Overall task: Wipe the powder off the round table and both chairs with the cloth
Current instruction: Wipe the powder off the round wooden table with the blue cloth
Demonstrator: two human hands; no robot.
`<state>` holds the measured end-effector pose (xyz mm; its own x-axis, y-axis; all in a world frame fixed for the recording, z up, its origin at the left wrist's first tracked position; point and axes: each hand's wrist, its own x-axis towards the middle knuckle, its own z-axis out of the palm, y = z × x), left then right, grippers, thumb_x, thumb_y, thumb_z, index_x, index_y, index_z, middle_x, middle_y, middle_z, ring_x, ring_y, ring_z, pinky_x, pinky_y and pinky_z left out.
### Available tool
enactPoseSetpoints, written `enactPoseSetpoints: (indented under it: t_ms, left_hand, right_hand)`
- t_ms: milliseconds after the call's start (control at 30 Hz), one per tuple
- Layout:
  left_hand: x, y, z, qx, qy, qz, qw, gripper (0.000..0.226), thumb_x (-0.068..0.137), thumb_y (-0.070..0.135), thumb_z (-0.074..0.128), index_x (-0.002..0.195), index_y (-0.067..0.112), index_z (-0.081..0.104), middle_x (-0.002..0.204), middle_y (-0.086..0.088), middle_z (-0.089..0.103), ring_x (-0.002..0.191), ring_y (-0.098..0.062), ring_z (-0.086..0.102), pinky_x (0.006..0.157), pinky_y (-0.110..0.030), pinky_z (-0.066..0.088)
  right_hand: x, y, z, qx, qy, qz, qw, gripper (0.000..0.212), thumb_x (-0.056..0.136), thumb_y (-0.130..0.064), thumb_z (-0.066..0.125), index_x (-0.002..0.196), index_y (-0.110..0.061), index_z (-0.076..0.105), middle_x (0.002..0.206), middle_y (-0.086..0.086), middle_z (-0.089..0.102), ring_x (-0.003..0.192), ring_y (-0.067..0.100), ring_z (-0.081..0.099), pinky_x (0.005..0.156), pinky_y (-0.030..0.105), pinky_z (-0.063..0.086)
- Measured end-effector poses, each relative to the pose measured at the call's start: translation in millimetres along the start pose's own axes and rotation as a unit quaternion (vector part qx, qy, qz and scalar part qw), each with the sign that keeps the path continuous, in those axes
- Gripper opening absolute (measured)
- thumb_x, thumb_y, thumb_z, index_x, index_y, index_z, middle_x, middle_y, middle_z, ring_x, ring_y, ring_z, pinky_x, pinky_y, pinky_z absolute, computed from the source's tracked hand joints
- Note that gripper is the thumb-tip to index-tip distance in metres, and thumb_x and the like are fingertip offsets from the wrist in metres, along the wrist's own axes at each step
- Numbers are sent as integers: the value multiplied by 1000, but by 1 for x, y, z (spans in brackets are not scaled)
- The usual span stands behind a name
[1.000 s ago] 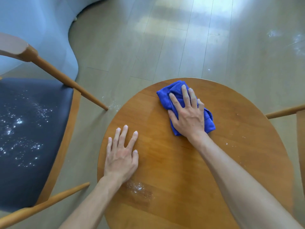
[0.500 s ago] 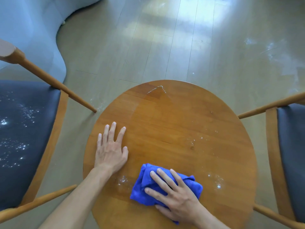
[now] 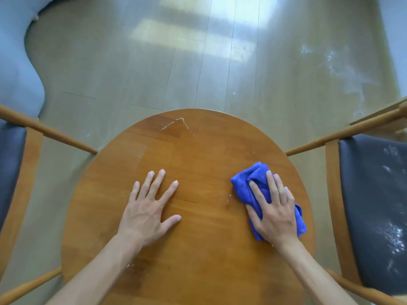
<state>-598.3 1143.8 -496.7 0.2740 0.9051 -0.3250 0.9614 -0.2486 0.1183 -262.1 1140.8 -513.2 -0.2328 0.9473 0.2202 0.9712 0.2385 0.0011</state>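
The round wooden table [image 3: 198,155] fills the middle of the view. My right hand [image 3: 274,213] presses flat on the crumpled blue cloth [image 3: 244,186] at the table's right side. My left hand [image 3: 148,209] lies flat on the wood left of centre, fingers spread, holding nothing. A thin angled line of white powder [image 3: 176,123] sits near the table's far edge, and faint specks lie beside my left forearm. The right chair [image 3: 372,205] has a dark seat with white powder patches. Only a strip of the left chair [image 3: 13,164] shows.
Pale wooden floor [image 3: 198,62] stretches beyond the table, with white powder smears at the far right. A light blue curved sofa [image 3: 15,69] stands at the far left. The chairs' wooden arms reach toward the table on both sides.
My right hand slid the cloth from the table's far side to the near edge, then to the right side. The powder patches near the front and right are gone. My left hand stayed flat.
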Motion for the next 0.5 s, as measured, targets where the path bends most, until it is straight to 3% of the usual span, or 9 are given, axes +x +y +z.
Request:
enactPoseSetpoints:
  t_ms: [100, 200, 333, 500]
  left_hand:
    - [0, 0, -1, -4, 7, -1, 1000, 79, 82, 75, 24, 149, 33, 25, 159, -8, 17, 145, -30, 15, 109, -55, 30]
    - [0, 1, -2, -3, 7, -3, 1000, 79, 83, 76, 17, 149, 33, 23, 158, -8, 17, 145, -30, 15, 109, -54, 29]
    - [0, 2, -5, -11, 0, -10, 1000, 81, 80, 76, 24, 149, 33, 23, 159, -7, 15, 145, -29, 13, 110, -54, 29]
    - [-1, 2, -8, -18, -15, -14, 1000, 85, 76, 78, 26, 149, 34, 23, 160, -5, 11, 146, -26, 6, 112, -51, 22]
  right_hand:
    - [56, -22, 15, -26, -6, 128, 991, 50, 93, -45, 49, 139, -24, 51, 153, 19, 33, 140, 37, 34, 99, 53, 39]
    - [94, -57, 23, -7, -27, 193, 981, 52, 94, -47, 44, 143, -28, 46, 156, 18, 27, 143, 36, 29, 102, 54, 34]
    - [84, -100, 17, 23, -30, 128, 991, 56, 93, -45, 47, 146, -27, 42, 156, 19, 24, 144, 36, 24, 108, 57, 28]
    - [22, -141, -1, 53, -45, 65, 995, 59, 89, -43, 55, 145, -27, 44, 155, 17, 28, 144, 34, 25, 107, 57, 32]
